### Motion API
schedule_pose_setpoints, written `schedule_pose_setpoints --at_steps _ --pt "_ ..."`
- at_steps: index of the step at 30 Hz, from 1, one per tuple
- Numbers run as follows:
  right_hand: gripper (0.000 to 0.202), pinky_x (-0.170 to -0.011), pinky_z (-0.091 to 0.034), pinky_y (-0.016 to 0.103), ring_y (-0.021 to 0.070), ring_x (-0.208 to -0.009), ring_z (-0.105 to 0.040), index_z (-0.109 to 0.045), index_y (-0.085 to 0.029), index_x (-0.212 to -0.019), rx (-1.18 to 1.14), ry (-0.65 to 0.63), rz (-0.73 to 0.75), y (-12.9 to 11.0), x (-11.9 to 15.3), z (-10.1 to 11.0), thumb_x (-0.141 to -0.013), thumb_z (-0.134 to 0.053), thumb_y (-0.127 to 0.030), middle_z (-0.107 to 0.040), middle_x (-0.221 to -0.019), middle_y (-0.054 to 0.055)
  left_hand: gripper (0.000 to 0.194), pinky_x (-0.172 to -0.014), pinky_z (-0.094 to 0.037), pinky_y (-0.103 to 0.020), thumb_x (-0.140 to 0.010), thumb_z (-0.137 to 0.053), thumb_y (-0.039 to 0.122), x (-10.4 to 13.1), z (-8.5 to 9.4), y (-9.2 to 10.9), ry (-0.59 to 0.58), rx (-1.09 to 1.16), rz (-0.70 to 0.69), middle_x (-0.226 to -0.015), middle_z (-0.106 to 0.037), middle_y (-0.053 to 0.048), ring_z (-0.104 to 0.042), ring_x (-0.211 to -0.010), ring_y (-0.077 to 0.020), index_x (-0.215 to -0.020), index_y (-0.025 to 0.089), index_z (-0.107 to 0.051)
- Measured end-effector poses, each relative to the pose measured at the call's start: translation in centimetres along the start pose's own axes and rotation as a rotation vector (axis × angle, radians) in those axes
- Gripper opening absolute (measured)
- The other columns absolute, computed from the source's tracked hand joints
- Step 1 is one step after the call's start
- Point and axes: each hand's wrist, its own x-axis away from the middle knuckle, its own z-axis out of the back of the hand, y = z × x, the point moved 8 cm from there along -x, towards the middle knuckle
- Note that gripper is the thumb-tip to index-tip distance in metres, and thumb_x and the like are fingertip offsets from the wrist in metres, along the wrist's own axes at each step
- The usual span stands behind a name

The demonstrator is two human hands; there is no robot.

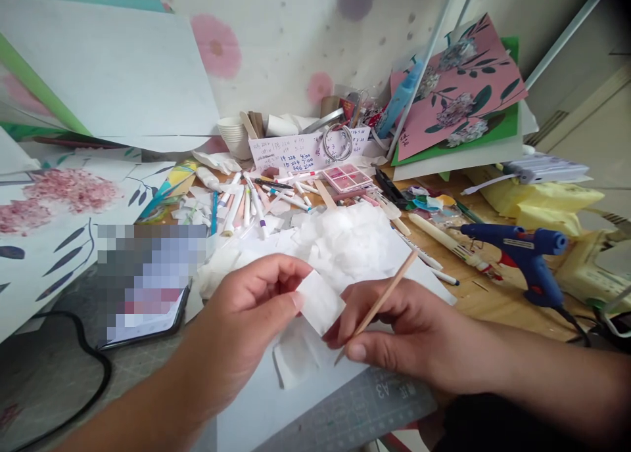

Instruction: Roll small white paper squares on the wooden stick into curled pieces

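Note:
Between thumb and fingers, my left hand pinches a small square of white tissue paper by one corner. My right hand holds a thin wooden stick like a pen, its pointed end angled down. The right fingertips are close to the edge of the square; whether they touch it I cannot tell. Below both hands, more white tissue pieces lie on a white sheet. Just beyond is a fluffy heap of white tissue.
A phone lies on the left beside a floral picture. Scattered markers and a makeup palette are behind the heap. To the right rests a blue glue gun. A cutting mat shows in front.

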Motion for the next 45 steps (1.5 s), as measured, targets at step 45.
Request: schedule_pose_setpoints --at_steps 45 --pt "0.005 -0.070 -0.056 0.023 0.0164 -0.086 -0.070 -0.069 -0.011 -0.086 -0.045 0.191 0.374 -4.3 0.7 1.8 -0.086 -0.068 -0.006 -0.071 -0.085 0.008 0.014 -0.041 -0.041 -0.013 -0.074 -0.068 0.020 0.3 -1.6 2.1 -0.052 -0.381 -0.073 -0.053 -0.059 0.007 -0.053 -0.046 -0.0085 -0.061 0.022 -0.065"
